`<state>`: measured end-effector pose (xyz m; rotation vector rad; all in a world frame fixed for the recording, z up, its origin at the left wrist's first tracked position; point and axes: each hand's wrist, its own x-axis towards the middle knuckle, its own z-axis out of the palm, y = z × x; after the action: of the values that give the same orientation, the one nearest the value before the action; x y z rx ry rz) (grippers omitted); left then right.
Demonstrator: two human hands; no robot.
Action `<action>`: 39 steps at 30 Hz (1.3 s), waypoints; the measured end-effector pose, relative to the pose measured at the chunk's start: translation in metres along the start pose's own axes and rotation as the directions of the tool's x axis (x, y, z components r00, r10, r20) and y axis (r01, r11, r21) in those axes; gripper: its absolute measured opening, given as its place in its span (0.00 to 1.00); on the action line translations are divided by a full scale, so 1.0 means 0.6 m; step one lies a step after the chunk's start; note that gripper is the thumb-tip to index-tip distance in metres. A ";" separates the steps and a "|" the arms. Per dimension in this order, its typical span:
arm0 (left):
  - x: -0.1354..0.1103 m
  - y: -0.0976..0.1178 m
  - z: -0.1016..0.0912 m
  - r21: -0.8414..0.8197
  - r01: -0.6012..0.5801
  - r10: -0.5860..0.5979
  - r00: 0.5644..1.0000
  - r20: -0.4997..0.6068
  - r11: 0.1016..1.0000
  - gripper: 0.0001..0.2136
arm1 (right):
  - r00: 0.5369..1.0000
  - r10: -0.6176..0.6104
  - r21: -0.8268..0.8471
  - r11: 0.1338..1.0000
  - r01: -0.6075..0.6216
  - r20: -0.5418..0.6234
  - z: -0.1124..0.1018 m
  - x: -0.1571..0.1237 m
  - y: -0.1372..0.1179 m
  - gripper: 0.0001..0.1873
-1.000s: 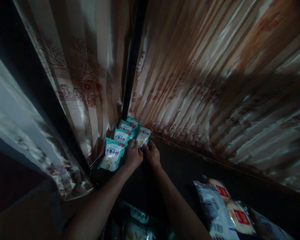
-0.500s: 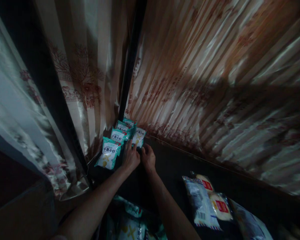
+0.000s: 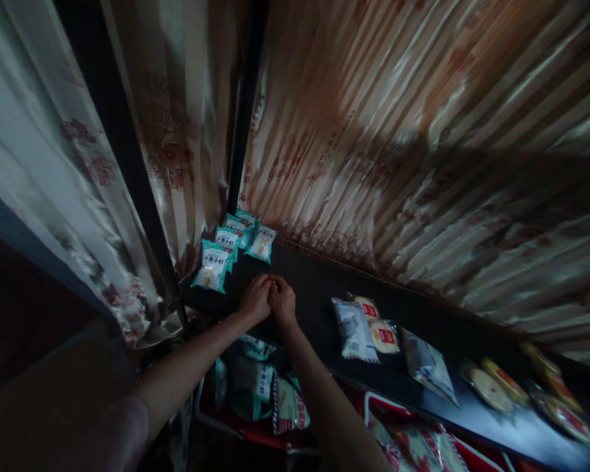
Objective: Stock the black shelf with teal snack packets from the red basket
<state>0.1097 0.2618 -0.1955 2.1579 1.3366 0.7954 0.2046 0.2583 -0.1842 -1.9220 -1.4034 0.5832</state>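
Observation:
My left hand [image 3: 256,298] and my right hand [image 3: 282,300] are side by side over the dark shelf [image 3: 307,278], touching at the curled fingers. Both look closed; their fingertips are hidden, so whether anything is between them does not show. Beyond them stand several teal-and-white snack bags. The front bag [image 3: 211,267] of the left row is nearest my left hand. A separate snack bag [image 3: 262,244] leans back to the right of that row, just past my fingers and apart from them.
Right along the shelf lie a striped-edge packet [image 3: 354,330], round breads in clear wrap [image 3: 384,335] and another packet [image 3: 429,364]. Below the shelf edge are red baskets [image 3: 472,446] of packaged snacks. Curtains [image 3: 373,131] and dark posts [image 3: 246,105] border the shelf.
Both hands have drawn back from the separate snack bag and come together. That bag stays leaning where it was. The view has shifted, showing more shelf and the baskets.

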 end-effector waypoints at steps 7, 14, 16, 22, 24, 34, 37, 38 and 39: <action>-0.084 0.020 0.001 -0.083 0.010 -0.012 1.000 -0.028 0.997 0.19 | 1.000 -0.017 0.024 1.000 0.017 0.008 -0.018 -0.089 0.006 0.19; -0.170 0.048 0.007 -0.115 -0.043 0.036 0.997 -0.063 0.992 0.17 | 0.996 -0.049 0.083 0.995 0.056 -0.076 -0.024 -0.180 0.031 0.19; -0.196 0.055 0.012 -0.130 -0.036 0.031 0.999 -0.044 0.991 0.17 | 0.995 -0.046 0.084 0.995 0.054 -0.094 -0.026 -0.206 0.042 0.19; -0.272 0.066 0.038 -0.128 0.066 -0.045 0.986 0.158 0.990 0.18 | 0.999 0.012 0.015 1.000 -0.011 -0.053 -0.025 -0.287 0.082 0.19; -0.293 0.069 0.047 -0.113 0.080 -0.054 0.975 0.216 0.990 0.19 | 0.999 0.039 -0.004 0.999 -0.039 -0.036 -0.026 -0.311 0.096 0.19; -0.337 0.104 0.059 -0.143 0.069 -0.023 0.952 0.304 0.987 0.18 | 0.969 -0.008 0.006 1.000 0.009 -0.247 -0.042 -0.384 0.143 0.19; -0.336 0.107 0.071 -0.116 0.066 -0.029 0.956 0.290 0.991 0.16 | 0.935 0.010 -0.036 0.999 -0.024 -0.354 -0.056 -0.394 0.160 0.18; -0.335 0.107 0.075 -0.105 0.071 -0.039 0.959 0.280 0.992 0.16 | 0.924 0.027 -0.049 0.998 -0.049 -0.383 -0.063 -0.395 0.166 0.18; -0.332 0.108 0.079 -0.094 0.081 -0.053 0.961 0.271 0.992 0.16 | 0.914 0.049 -0.060 0.995 -0.079 -0.404 -0.069 -0.394 0.172 0.18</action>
<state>0.1122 0.0503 -0.2316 2.0419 1.1952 0.5125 0.2245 0.0039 -0.2413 -2.0115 -1.1130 0.1471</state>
